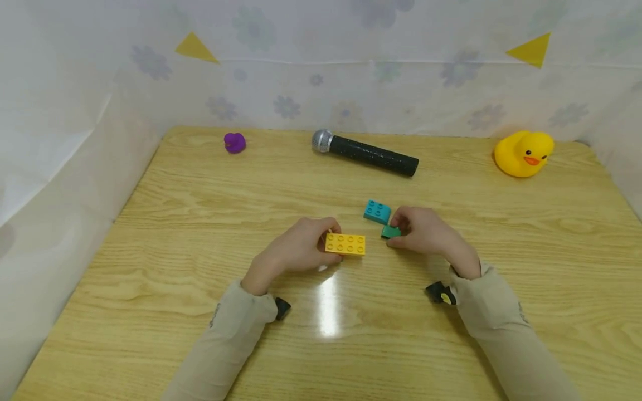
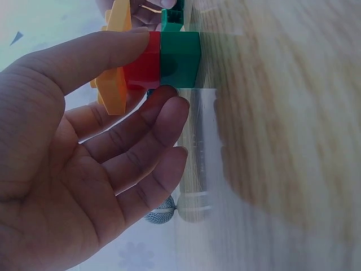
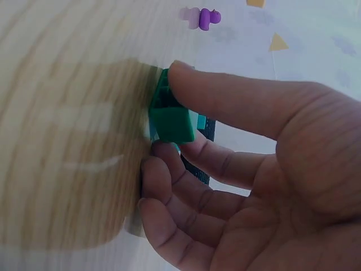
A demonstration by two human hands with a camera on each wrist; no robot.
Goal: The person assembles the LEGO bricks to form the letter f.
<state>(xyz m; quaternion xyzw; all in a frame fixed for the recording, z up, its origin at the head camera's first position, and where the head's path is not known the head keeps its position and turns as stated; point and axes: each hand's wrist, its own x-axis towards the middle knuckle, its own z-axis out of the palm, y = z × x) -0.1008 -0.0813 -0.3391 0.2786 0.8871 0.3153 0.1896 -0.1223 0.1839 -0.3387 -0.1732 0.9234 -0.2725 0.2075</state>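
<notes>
My left hand (image 1: 304, 245) grips a stack of toy bricks between thumb and fingers. A yellow brick (image 1: 345, 244) tops it, a red brick (image 2: 144, 62) is in the middle, and a green brick (image 2: 180, 59) forms the bottom, close to the table. Just to the right, my right hand (image 1: 426, 231) pinches a separate green brick (image 3: 174, 124) between thumb and index finger. That brick is tilted, its hollow underside partly showing in the right wrist view. A teal brick (image 1: 377, 211) with a curved end lies studs up on the table, just beyond the right fingertips.
Behind the bricks, a black toy microphone (image 1: 371, 155) with a silver head lies across the wooden table (image 1: 150, 262). A small purple duck (image 1: 234, 143) is at the back left, a yellow rubber duck (image 1: 524, 155) at the back right. A flowered white curtain (image 1: 321, 100) hangs behind.
</notes>
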